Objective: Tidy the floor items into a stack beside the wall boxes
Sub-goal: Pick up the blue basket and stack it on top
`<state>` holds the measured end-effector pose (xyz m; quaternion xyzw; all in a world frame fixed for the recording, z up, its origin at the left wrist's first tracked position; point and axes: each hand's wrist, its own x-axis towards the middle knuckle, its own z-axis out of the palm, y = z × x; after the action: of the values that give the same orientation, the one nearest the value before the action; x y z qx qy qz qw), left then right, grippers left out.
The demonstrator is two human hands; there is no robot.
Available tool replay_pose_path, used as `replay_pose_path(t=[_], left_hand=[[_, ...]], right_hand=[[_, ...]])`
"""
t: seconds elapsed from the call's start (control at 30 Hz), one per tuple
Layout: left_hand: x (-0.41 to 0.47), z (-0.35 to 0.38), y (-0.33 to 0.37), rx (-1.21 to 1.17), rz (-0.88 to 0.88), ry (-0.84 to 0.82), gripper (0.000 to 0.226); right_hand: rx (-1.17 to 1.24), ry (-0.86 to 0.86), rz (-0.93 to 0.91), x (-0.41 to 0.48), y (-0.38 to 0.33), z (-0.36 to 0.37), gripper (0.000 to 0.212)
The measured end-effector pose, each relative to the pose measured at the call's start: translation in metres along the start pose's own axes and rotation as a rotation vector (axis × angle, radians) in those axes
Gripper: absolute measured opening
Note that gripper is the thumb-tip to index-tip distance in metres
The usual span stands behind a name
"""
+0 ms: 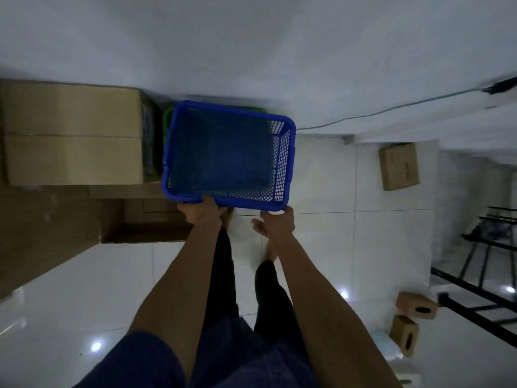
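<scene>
A blue mesh plastic basket (228, 155) is held in front of me, empty, its open top facing up. My left hand (200, 212) grips its near rim at the left corner. At the near right corner, my right hand (277, 222) grips the rim. Under the basket's far left edge a green basket (167, 113) shows, mostly hidden, against the white wall. Large cardboard boxes (72, 133) stand stacked just left of both baskets.
Lower brown boxes (140, 217) sit beside my left arm. A small cardboard box (398, 166) lies on the white tiled floor at right. Two small boxes with oval holes (409, 320) lie near a black metal rack (481, 264). A cable (391, 109) runs along the wall.
</scene>
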<state>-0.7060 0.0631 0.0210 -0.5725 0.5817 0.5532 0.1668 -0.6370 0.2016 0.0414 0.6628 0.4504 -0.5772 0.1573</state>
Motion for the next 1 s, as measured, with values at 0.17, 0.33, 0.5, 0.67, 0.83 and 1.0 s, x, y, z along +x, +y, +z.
replay_pose_path(t=[0.17, 0.33, 0.5, 0.67, 0.83, 1.0], left_hand=[[0.041, 0.009, 0.004, -0.11, -0.146, -0.078, 0.057], [0.064, 0.016, 0.003, -0.099, -0.18, -0.036, 0.061], [0.076, 0.015, 0.002, 0.015, -0.281, -0.154, 0.053], [0.092, 0.008, 0.003, 0.435, -0.206, -0.175, 0.037], [0.067, 0.011, 0.011, 0.703, -0.066, -0.274, 0.047], [-0.01, 0.057, 0.01, 0.862, 0.373, -0.388, 0.021]], right_hand=[[-0.003, -0.009, -0.032, 0.04, -0.016, 0.033, 0.046], [-0.099, -0.142, 0.016, 0.074, -0.037, 0.051, 0.044], [-0.144, -0.152, 0.065, 0.091, -0.04, 0.055, 0.057], [-0.144, -0.152, 0.039, 0.088, -0.037, 0.05, 0.081], [-0.299, -0.117, -0.105, 0.069, -0.037, 0.024, 0.085], [-0.27, -0.089, -0.316, 0.04, -0.043, -0.049, 0.075]])
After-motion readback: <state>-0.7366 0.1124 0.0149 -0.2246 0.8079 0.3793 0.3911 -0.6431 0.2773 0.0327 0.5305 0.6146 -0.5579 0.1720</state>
